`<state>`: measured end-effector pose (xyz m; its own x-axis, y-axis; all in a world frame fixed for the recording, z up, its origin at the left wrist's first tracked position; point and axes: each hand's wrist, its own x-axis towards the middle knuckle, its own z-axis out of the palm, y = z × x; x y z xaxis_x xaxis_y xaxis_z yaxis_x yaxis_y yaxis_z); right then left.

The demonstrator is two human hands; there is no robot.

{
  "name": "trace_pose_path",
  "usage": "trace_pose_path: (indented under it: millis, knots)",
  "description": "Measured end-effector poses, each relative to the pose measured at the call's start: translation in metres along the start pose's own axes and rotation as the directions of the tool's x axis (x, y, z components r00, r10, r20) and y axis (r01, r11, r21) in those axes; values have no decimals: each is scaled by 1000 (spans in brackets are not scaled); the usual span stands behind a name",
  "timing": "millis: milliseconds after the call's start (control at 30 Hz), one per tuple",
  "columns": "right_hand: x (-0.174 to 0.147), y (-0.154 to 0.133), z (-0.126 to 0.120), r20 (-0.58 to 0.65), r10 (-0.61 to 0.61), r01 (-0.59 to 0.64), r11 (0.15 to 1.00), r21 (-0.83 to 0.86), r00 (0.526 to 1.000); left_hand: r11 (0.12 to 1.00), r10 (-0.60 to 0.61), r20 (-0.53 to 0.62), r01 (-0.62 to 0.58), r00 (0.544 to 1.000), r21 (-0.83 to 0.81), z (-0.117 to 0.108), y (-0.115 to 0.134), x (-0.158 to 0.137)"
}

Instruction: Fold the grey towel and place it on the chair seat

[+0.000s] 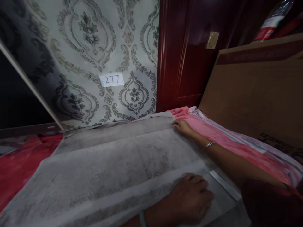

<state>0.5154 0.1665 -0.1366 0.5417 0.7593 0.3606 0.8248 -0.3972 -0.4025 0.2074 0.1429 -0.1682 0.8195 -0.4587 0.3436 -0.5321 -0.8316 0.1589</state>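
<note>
A large grey towel with paler woven bands lies spread out, slightly rumpled, with a fold along its far edge. At its far right corner is my right hand, its fingertips pinched together on the towel's edge. A thin silver bracelet circles that wrist. Closer to me, my left hand rests knuckles up on the towel's near right part. Its fingers are curled under, and what they hold, if anything, is hidden. A white strip runs along the towel's right side, just beyond the left hand.
Pink and red blanket shows around the towel. A big cardboard box stands at the right, with a bottle above it. Patterned wallpaper carrying a paper label "277" and a dark red wooden panel rise behind.
</note>
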Motion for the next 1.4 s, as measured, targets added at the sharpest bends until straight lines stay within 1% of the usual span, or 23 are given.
trace_pose_path:
  millis: [100, 200, 267, 333, 400, 467, 567, 667, 767, 933, 1033, 1167, 1267, 1400]
  knots:
    - [-5, -45, 16, 77, -152, 148, 987, 55, 985, 998, 27, -11, -26, 1000, 62, 5, 2, 0]
    - [-7, -82, 33, 182, -308, 292, 950, 112, 934, 990, 45, -10, -43, 999, 133, 2, 7, -5]
    - [-5, -99, 43, 239, -353, 333, 935, 119, 905, 984, 64, 5, -64, 998, 165, -7, 10, -14]
    - [0, -109, 54, 263, -344, 326, 939, 108, 901, 980, 72, 37, -78, 997, 181, -20, 12, -29]
    - [6, -114, 64, 261, -325, 308, 946, 106, 909, 981, 45, 64, -56, 997, 184, -34, 12, -47]
    - [11, -115, 74, 246, -309, 290, 951, 110, 919, 985, -6, 74, -6, 997, 171, -46, 11, -61]
    - [18, -114, 86, 209, -283, 263, 958, 118, 936, 991, -63, 80, 53, 995, 122, -52, 10, -72]
    - [22, -111, 96, 187, -262, 241, 962, 129, 947, 994, -65, 87, 57, 994, 94, -48, 8, -72]
    - [23, -107, 101, 195, -258, 231, 961, 150, 946, 995, -45, 75, 38, 996, 95, -44, 6, -70]
    - [23, -107, 91, 218, -290, 250, 949, 194, 932, 996, -37, 67, 31, 997, 81, -43, 3, -70]
    - [20, -116, 87, 218, -325, 279, 936, 215, 920, 997, -41, 63, 37, 997, 69, -43, 3, -70]
    - [17, -136, 96, 219, -378, 344, 922, 179, 900, 996, -44, 55, 40, 998, 74, -40, 3, -71]
    - [17, -146, 107, 208, -374, 349, 925, 147, 904, 995, -34, 46, 30, 998, 92, -37, 2, -71]
    - [20, -148, 116, 211, -357, 335, 933, 135, 910, 996, -30, 42, 26, 999, 91, -40, 3, -71]
